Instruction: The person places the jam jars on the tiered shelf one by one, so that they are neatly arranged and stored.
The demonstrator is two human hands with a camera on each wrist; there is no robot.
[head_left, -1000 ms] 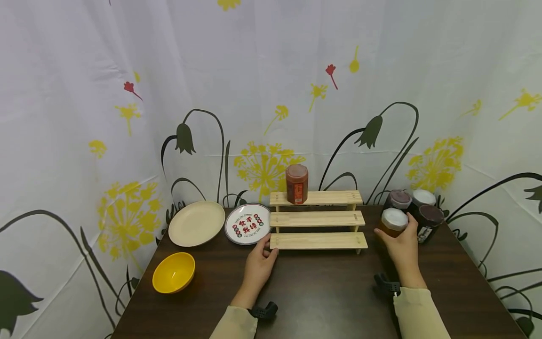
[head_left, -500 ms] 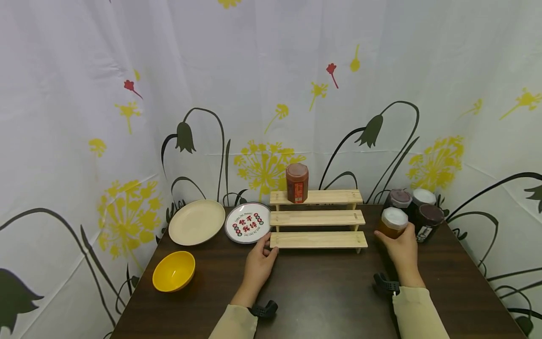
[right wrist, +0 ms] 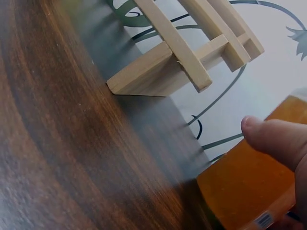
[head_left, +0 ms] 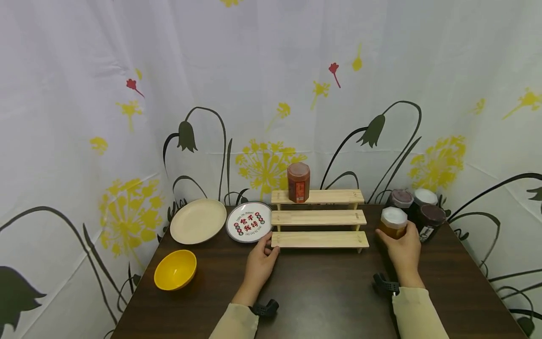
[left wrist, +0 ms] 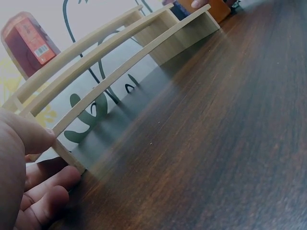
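Observation:
At the left end of a three-step wooden display rack [head_left: 319, 239], my left hand [head_left: 259, 266] pinches the lowest step. The left wrist view shows the thumb [left wrist: 36, 136] on that step's end and curled fingers beside the leg. My right hand [head_left: 404, 252] grips a jar of amber contents with a white lid [head_left: 393, 222], right of the rack. Seen from the right wrist, the thumb lies along the orange side of the jar [right wrist: 249, 182], whose base is close to the tabletop. A reddish-brown jar [head_left: 298, 183] stands on the top step, toward its left.
Behind the right hand cluster a dark jar [head_left: 431, 221], a white-lidded jar [head_left: 425, 197] and a purple-lidded jar [head_left: 401, 197]. Left of the rack are a printed plate [head_left: 250, 222], a cream plate [head_left: 198, 221] and a yellow bowl [head_left: 175, 270]. A patterned curtain [head_left: 271, 94] hangs behind the table.
The head view has shifted very slightly. Both hands stay nearly in place, the left on the rack and the right on the amber jar.

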